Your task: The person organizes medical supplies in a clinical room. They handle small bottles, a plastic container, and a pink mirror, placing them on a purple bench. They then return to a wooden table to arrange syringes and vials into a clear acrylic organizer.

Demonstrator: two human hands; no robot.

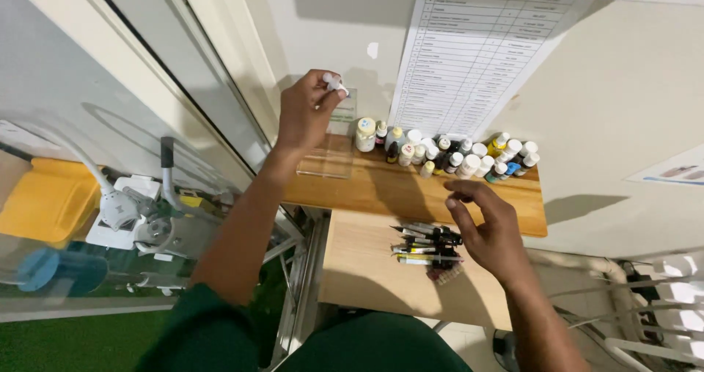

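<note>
Wooden shelf (367,185) against the wall is crowding up. Left hand (304,115) is pinching a small white vial (335,84) up near the wall; right hand (490,229), fingers loose, is hovering over syringes (425,246) — risking knocking the bottle cluster (447,154) behind it.

So there's a wooden shelf (381,188) against the wall, with a bunch of little bottles (447,155) crowded along its back edge, mostly white caps, a few yellow and blue ones. A clear acrylic stand (328,163) sits at the shelf's left end. Taped to the wall above is a printed sheet (469,49) with a table on it. Over on the left, behind glass, there's a yellow tray (44,199) and some white machine parts (132,214). Green flooring (73,339) shows at the bottom left.
</note>
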